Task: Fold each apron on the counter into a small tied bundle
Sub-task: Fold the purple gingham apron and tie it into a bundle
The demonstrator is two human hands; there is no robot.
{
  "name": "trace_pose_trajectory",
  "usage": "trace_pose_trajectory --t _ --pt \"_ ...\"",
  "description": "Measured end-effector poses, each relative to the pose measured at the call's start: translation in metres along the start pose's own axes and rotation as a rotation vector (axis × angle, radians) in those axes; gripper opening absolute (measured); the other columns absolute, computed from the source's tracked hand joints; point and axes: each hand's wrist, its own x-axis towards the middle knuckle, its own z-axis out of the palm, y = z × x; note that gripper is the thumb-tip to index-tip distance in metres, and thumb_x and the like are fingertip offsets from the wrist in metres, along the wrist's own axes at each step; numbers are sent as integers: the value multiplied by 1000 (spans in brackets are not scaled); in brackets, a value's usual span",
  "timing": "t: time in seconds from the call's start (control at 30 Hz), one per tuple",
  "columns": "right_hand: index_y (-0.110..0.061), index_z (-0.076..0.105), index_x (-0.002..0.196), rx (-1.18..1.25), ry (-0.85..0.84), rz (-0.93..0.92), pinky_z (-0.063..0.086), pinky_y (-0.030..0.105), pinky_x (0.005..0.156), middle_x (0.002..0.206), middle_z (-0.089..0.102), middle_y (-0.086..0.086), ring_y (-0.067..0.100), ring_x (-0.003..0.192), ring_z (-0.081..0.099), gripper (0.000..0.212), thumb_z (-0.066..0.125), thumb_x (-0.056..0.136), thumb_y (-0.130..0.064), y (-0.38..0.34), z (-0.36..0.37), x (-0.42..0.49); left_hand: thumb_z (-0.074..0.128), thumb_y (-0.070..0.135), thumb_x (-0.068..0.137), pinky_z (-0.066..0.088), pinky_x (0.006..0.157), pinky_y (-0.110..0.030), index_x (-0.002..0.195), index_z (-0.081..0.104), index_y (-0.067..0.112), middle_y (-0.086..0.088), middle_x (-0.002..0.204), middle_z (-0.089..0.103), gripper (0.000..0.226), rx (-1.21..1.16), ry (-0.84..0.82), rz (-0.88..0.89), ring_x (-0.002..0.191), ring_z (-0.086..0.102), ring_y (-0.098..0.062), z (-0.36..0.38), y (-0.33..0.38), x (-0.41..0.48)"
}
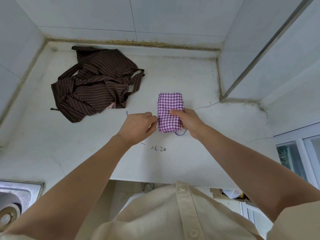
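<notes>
White bench [173, 75], scuffed, set in a recess. Pale tiled walls [97, 13] on 3 sides. Brown grimy seam [138, 42] along the back edge. Hairline crack [206, 105] runs out from the right wall's corner. Metal strip [263, 51] up the right wall. Steel sink [19, 193] lower left. Window [301, 156] lower right. Light soft, even.

Bundle [168, 108] corner under right hand [188, 122]
</notes>
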Motion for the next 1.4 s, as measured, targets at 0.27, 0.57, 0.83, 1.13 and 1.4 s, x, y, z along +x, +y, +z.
trace_pose_trajectory --t 0.27,0.57,0.83,1.13,1.4 --pt "-18 62 89 -718 -310 36 50 30 80 97 65 2 21 98 63 15 72 85 -29 2 4 2 48 27 91 40 89 -36 80 70 14 -8 108 59 28 -85 -87 358 103 53 -24 -4 10 30" --pt "-23 59 83 -934 -502 6 40 15 60 78 56 -7 8 77 56 22 80 80 -24 -4 11 -2 40 29 103 46 89 -41 110 62 16 -4 119 53 27 -400 -525 20 95 58 -22 7 9 23" --pt "-1 68 103 -1022 -395 -75 39 30 66 78 58 5 18 76 54 42 85 73 -26 -2 18 8 36 23 106 29 59 -16 112 55 13 3 64 57 23 -321 -433 -86 54 48 -14 15 8 16" --pt "-12 61 77 -1213 -33 -248 48 32 66 89 63 7 24 83 62 19 55 92 -23 -23 29 4 31 19 105 42 59 -42 96 45 10 -11 69 56 19 -266 -268 -349 60 49 -25 20 7 4" --pt "-3 61 73 -420 -2 -209 32 23 52 67 46 10 17 58 37 23 61 94 -14 -11 57 -7 29 14 102 27 48 -31 86 40 10 -2 64 43 21 -413 95 -885 56 37 -17 14 14 24"
